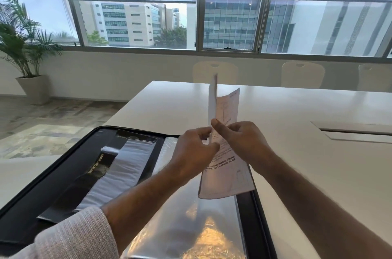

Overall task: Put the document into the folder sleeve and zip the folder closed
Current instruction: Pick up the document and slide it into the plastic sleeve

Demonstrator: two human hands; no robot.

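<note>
Above the open folder (89, 176) on the counter (307, 174), both hands, left hand (192, 150) and right hand (244, 142), pinch the upright document (228, 110).

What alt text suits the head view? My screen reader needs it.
Both bare hands, left hand and right hand, hold a white printed paper document upright above an open black zip folder with clear plastic sleeves, lying on a white table.
</note>
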